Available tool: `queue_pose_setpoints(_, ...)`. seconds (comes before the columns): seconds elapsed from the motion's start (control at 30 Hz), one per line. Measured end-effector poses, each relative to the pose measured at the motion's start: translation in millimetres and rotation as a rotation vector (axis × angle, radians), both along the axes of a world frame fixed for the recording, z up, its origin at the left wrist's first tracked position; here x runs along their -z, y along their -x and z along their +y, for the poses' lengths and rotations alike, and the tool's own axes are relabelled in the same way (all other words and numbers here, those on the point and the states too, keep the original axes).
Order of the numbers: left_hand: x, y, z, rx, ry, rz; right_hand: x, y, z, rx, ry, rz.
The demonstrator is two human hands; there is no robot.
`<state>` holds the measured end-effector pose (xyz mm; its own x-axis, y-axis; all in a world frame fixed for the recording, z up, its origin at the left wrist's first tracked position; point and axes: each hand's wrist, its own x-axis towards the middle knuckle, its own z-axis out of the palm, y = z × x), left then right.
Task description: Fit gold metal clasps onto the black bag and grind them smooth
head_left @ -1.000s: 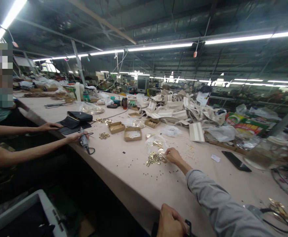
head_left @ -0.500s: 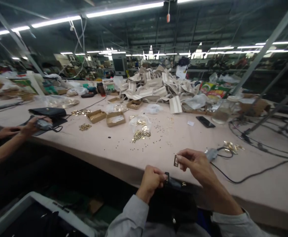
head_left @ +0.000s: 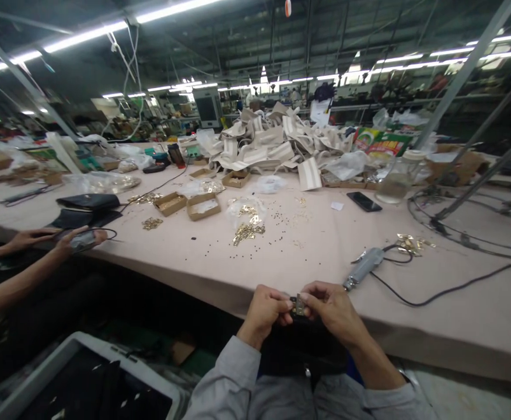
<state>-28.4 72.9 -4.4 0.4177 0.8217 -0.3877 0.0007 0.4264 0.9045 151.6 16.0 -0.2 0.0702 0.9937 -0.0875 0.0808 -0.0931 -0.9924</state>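
At the table's front edge, my left hand (head_left: pixel 266 309) pinches a small dark piece (head_left: pixel 294 312), whose kind I cannot make out. My right hand (head_left: pixel 335 310) has its thumb and fingers closed on a small rectangular metal plate (head_left: pixel 300 304), which is against the dark piece. The fingertips of both hands nearly meet and cover part of the two pieces. Black material lies below the hands, over the lap. Just beyond my right hand, a grey electric screwdriver (head_left: pixel 364 266) rests on the table with its cord running right.
Gold metal fittings (head_left: pixel 247 232) and tiny dark bits lie mid-table. More fittings (head_left: pixel 413 244) sit by the screwdriver. A phone (head_left: pixel 364 201), small cardboard boxes (head_left: pixel 203 214) and a pile of beige pieces (head_left: pixel 277 146) stand farther back. A co-worker's hand (head_left: pixel 69 242) holds a tool at left.
My right hand has moved left and down, bringing the metal plate against the dark piece in my left hand. The screwdriver now shows fully. The co-worker's hand with the tool has moved nearer the table edge.
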Motion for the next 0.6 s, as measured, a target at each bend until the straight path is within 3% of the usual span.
queue_pose_setpoints(0.6, 1.5, 1.1, -2.4, 0.025, -0.005, -0.033, -1.7, 22.1, -6.3, 0.047, 0.014, -0.032)
